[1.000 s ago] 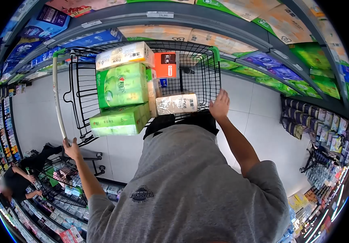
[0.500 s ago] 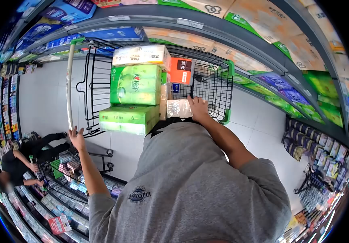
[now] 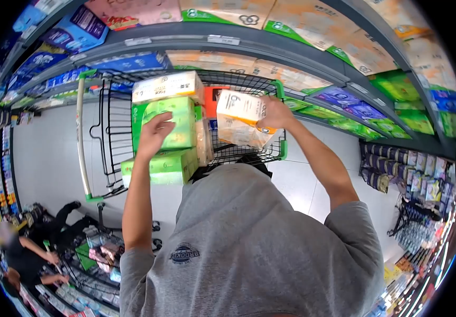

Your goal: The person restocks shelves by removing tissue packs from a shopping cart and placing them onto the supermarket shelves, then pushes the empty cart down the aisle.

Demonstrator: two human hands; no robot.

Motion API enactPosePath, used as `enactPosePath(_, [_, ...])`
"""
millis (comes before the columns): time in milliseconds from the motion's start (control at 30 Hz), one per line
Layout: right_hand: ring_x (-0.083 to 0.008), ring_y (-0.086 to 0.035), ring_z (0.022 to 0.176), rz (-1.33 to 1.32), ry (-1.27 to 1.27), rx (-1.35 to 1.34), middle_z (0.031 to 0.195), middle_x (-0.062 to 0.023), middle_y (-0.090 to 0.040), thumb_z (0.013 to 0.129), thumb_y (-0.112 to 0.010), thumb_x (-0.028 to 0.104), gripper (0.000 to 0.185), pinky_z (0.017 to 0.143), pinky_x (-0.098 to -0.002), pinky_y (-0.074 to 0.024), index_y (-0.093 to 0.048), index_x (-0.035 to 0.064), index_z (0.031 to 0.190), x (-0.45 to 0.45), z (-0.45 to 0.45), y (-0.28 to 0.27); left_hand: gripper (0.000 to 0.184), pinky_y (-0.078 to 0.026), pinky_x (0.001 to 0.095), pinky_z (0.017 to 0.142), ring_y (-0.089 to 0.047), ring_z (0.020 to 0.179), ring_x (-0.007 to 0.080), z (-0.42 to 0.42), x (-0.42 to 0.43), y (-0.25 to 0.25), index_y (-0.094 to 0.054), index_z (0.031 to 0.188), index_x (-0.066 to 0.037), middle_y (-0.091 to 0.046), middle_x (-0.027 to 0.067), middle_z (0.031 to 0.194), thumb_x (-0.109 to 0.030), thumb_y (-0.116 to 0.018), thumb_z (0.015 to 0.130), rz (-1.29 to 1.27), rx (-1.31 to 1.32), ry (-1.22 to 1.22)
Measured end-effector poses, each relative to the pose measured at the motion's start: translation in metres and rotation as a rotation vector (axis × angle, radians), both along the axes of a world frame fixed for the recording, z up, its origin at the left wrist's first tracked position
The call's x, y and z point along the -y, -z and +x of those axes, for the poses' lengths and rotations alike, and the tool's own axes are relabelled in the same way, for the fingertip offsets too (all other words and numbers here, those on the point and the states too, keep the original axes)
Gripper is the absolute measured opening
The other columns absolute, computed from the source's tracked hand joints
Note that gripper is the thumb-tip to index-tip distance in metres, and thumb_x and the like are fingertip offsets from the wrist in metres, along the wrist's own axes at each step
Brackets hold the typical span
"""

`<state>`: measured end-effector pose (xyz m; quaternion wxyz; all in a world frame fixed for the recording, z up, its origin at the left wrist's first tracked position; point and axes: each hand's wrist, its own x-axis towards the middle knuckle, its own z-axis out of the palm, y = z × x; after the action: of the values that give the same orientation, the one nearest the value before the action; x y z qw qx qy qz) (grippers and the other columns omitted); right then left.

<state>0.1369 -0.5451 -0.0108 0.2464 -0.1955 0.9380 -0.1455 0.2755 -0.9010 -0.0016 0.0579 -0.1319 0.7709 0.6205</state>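
Note:
A black wire shopping cart with green corners and a pale handle stands in front of me. My right hand grips the right end of a white and orange tissue pack, tilted up at the cart's right part. Over the green tissue pack hangs my left hand, fingers apart, holding nothing. Another green pack lies nearer me, and a white pack sits at the far side. Partly hidden behind the held pack is a red package.
Shelves of tissue packs curve along the far side and right. At the lower left another person holds a second cart. Hanging goods are at the right, and pale floor tiles show at the left.
My left hand has left the cart handle and moved over the green packs. My right hand has taken hold of the white and orange pack and raised it on its side.

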Motion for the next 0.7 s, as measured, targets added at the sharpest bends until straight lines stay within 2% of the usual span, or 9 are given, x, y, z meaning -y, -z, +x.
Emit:
enactPosePath(200, [-0.0262, -0.057, 0.099, -0.279, 0.233, 0.009, 0.107, -0.0161, -0.060, 0.050, -0.079, 0.023, 0.079, 0.088, -0.0312, -0.0444, -0.049, -0.0013, 0.120, -0.058, -0.016, -0.108, 0.074, -0.039, 0.0331, 0.097, -0.046, 0.119, 0.0232, -0.081, -0.069, -0.005, -0.041, 0.132, -0.002, -0.048, 0.0157, 0.129, -0.026, -0.076, 0.071, 0.000, -0.033, 0.343])
enactPosePath(267, [-0.0209, -0.057, 0.098, -0.711, 0.319, 0.256, 0.111, -0.0138, -0.059, 0.055, -0.078, 0.021, 0.078, 0.089, -0.0284, -0.0434, -0.048, -0.0020, 0.123, -0.074, -0.010, -0.137, 0.098, -0.027, 0.0332, 0.107, -0.032, 0.132, 0.0243, -0.107, -0.088, -0.027, -0.025, 0.142, -0.004, -0.032, 0.0166, 0.144, -0.028, -0.080, 0.065, -0.097, -0.149, 0.546])
enactPosePath(333, [-0.0193, -0.057, 0.098, -0.682, 0.325, 0.245, 0.111, -0.0130, -0.059, 0.058, -0.077, 0.022, 0.076, 0.088, -0.0277, -0.0437, -0.047, -0.0023, 0.124, -0.086, -0.005, -0.172, 0.100, -0.026, 0.0325, 0.107, -0.033, 0.131, 0.0234, -0.127, -0.111, -0.040, -0.024, 0.142, -0.005, -0.033, 0.0152, 0.143, -0.023, -0.082, 0.062, 0.009, -0.202, 0.644])
enactPosePath(367, [-0.0178, -0.057, 0.099, -0.658, 0.313, 0.257, 0.111, -0.0123, -0.059, 0.062, -0.076, 0.022, 0.074, 0.088, -0.0270, -0.0440, -0.047, -0.0025, 0.125, -0.095, 0.000, -0.183, 0.102, -0.028, 0.0317, 0.106, -0.037, 0.128, 0.0231, -0.131, -0.124, -0.049, -0.024, 0.143, -0.005, -0.038, 0.0140, 0.139, -0.018, -0.083, 0.060, 0.335, -0.130, 0.724])
enactPosePath(467, [-0.0169, -0.057, 0.099, -0.685, 0.390, 0.211, 0.112, -0.0128, -0.058, 0.070, -0.071, 0.025, 0.067, 0.088, -0.0252, -0.0437, -0.046, -0.0032, 0.126, -0.127, -0.005, -0.189, 0.091, -0.038, 0.0320, 0.098, -0.049, 0.115, 0.0226, -0.130, -0.156, -0.061, -0.033, 0.138, -0.004, -0.051, 0.0135, 0.125, -0.007, -0.078, 0.060, 0.522, -0.057, 0.625])
enactPosePath(533, [-0.0203, -0.058, 0.100, -0.626, 0.336, 0.092, 0.113, -0.0153, -0.058, 0.081, -0.062, 0.038, 0.066, 0.089, -0.0284, -0.0447, -0.043, -0.0041, 0.128, -0.142, -0.005, -0.196, 0.083, -0.041, 0.0321, 0.094, -0.052, 0.111, 0.0225, -0.125, -0.170, -0.062, -0.036, 0.135, -0.002, -0.053, 0.0143, 0.122, -0.006, -0.075, 0.062, 0.642, -0.031, 0.603])
enactPosePath(600, [-0.0248, -0.057, 0.106, -1.283, 0.560, 0.354, 0.117, -0.0190, -0.056, 0.087, -0.049, 0.051, 0.072, 0.092, -0.0334, -0.0444, -0.037, -0.0038, 0.132, -0.153, -0.006, -0.199, 0.075, -0.044, 0.0321, 0.091, -0.055, 0.107, 0.0224, -0.121, -0.175, -0.065, -0.040, 0.132, 0.000, -0.055, 0.0150, 0.118, -0.005, -0.072, 0.063, 0.744, -0.013, 0.557])
enactPosePath(633, [-0.0280, -0.052, 0.114, -1.409, 0.614, 0.312, 0.126, -0.0216, -0.050, 0.089, -0.036, 0.059, 0.078, 0.097, -0.0380, -0.0413, -0.031, -0.0030, 0.136, -0.155, -0.005, -0.202, 0.069, -0.045, 0.0317, 0.088, -0.056, 0.104, 0.0227, -0.118, -0.177, -0.068, -0.041, 0.129, 0.002, -0.055, 0.0159, 0.116, -0.005, -0.069, 0.066, 0.824, -0.003, 0.497])
enactPosePath(700, [-0.0286, -0.050, 0.116, -1.625, 0.646, 0.371, 0.129, -0.0212, -0.047, 0.090, -0.035, 0.058, 0.076, 0.099, -0.0383, -0.0392, -0.031, -0.0021, 0.136, -0.149, 0.007, -0.193, 0.064, -0.047, 0.0312, 0.085, -0.058, 0.101, 0.0230, -0.113, -0.181, -0.072, -0.043, 0.126, 0.004, -0.056, 0.0167, 0.114, -0.006, -0.066, 0.068, 0.895, -0.008, 0.422])
